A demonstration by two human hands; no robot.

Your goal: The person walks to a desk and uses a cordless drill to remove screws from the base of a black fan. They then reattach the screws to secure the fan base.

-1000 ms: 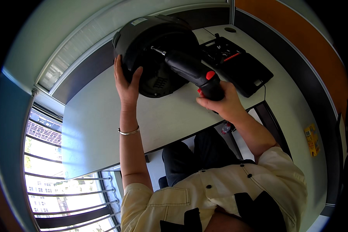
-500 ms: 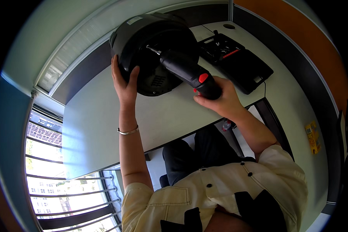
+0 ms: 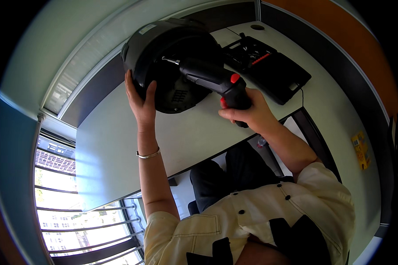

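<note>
A large black rounded appliance (image 3: 148, 44), its exact kind unclear, rests on the desk with its dark hollow side facing me. My left hand (image 3: 141, 102) steadies its lower left edge, fingers outside and thumb on the near side. In my right hand (image 3: 255, 114) is a black cordless screwdriver (image 3: 203, 76) with red buttons, gripped by its handle. Its slim metal bit (image 3: 170, 60) points left into the hollow of the appliance. Whether the tip touches a screw is too dark to tell. Below the bit, the appliance shows a slotted vent (image 3: 178, 96).
An open black tool case (image 3: 285, 77) with bits inside lies right of the appliance on the pale desk (image 3: 115, 150). A small yellow box (image 3: 361, 150) sits at the far right. Dark partition panels border the desk, and a barred window (image 3: 82, 225) is at lower left.
The screwdriver has tilted, its handle now pointing more downward and its body more level. The view has shifted slightly. My left hand keeps its place on the appliance.
</note>
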